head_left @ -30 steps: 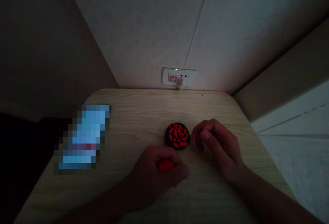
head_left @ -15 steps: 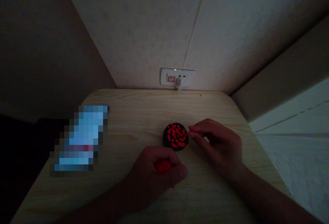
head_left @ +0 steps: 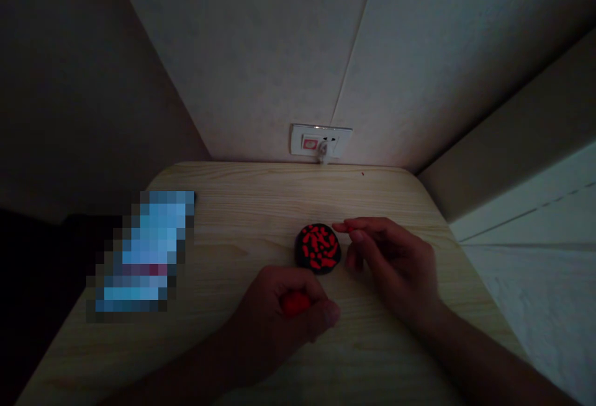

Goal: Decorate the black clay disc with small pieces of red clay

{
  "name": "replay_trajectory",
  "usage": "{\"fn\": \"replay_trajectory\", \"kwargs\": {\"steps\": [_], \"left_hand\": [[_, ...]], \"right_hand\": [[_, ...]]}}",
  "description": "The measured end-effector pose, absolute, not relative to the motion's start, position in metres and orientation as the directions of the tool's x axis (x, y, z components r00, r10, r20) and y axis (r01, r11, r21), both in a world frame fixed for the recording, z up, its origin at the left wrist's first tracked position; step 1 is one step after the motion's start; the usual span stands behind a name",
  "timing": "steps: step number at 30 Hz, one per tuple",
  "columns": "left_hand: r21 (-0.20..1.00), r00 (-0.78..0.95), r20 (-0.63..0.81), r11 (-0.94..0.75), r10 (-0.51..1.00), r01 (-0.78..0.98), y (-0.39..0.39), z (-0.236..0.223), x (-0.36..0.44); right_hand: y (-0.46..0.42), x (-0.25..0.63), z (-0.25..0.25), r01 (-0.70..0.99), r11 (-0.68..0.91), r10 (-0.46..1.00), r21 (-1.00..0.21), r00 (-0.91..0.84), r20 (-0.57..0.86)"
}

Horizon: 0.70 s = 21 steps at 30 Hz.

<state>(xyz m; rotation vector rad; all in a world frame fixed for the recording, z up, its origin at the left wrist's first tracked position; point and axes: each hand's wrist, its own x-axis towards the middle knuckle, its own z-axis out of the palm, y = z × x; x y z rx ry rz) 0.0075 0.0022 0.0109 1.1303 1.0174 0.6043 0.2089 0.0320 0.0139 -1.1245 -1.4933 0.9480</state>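
- Near the middle of the wooden table (head_left: 233, 198), a black disc (head_left: 318, 249) lies flat, its top dotted and streaked with many small red pieces (head_left: 328, 263) of uneven shape.
- Across that top, much looks done already: the red pieces reach close to the rim on most sides, some long and bent, others little more than dots.
- Between them, narrow black gaps show everywhere, so room for more seems to be left; whether the surface counts as finished, I cannot tell.
- Just on the near side of the disc, the left hand (head_left: 277, 310) curls loosely around a soft-looking red lump (head_left: 296, 303), thumb along one side and fingers wrapped over the other. A fair amount of red material is thus off the disc, though the fingers hide its full size.
- Beside the disc's right edge, the right hand (head_left: 398, 260) has its thumb and index finger drawn almost together, the other fingers bent under. A tiny red bit (head_left: 351, 230) seems to be pinched there, too dim to be sure; if so, it is not yet on the disc.
- Toward the far edge of the table, one small dark speck (head_left: 362, 174) lies apart from the disc.
- At the left, well clear of both hands, lies a device with a lit, blurred screen (head_left: 151, 238).
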Motion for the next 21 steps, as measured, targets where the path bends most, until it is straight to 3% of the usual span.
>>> {"fn": "replay_trajectory", "kwargs": {"steps": [11, 21], "left_hand": [[0.933, 0.456, -0.348, 0.35, 0.819, 0.083, 0.002, 0.011, 0.009], [0.927, 0.456, -0.356, 0.368, 0.816, 0.066, 0.0, 0.012, 0.01]], "right_hand": [[0.04, 0.208, 0.024, 0.258, 0.287, 0.955, -0.922, -0.004, 0.296], [0.062, 0.211, 0.044, 0.206, 0.163, 0.985, -0.965, -0.09, 0.147]]}}
